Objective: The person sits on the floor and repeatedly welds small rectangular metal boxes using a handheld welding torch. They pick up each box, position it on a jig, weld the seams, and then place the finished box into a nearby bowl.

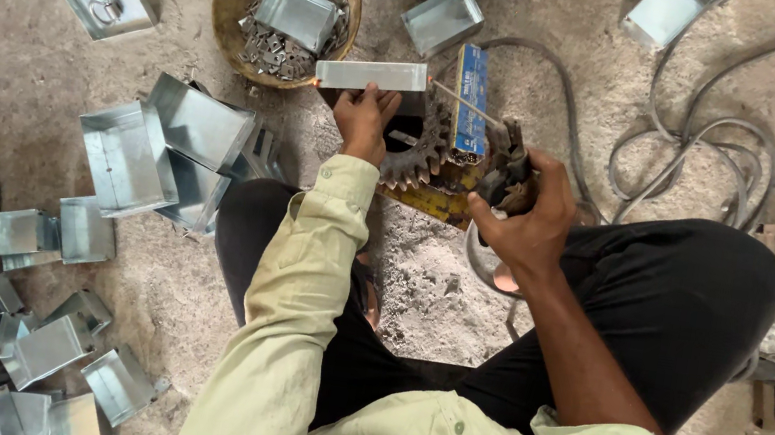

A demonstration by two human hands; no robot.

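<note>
The left hand [362,121] pinched a folded metal box [372,74] over the toothed gear [418,146], far of the knees, while the right hand [526,225] clenched the electrode holder [507,174]. Bare fingers sat close to the glowing left end, so a burn looked likely, and a slipping rod [464,104] could have spoiled the weld.

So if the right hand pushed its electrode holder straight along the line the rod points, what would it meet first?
The right hand aims the rod up and left at the metal box held by the left hand; the tip looks nearly touching its right end, though depth is unclear.
</note>
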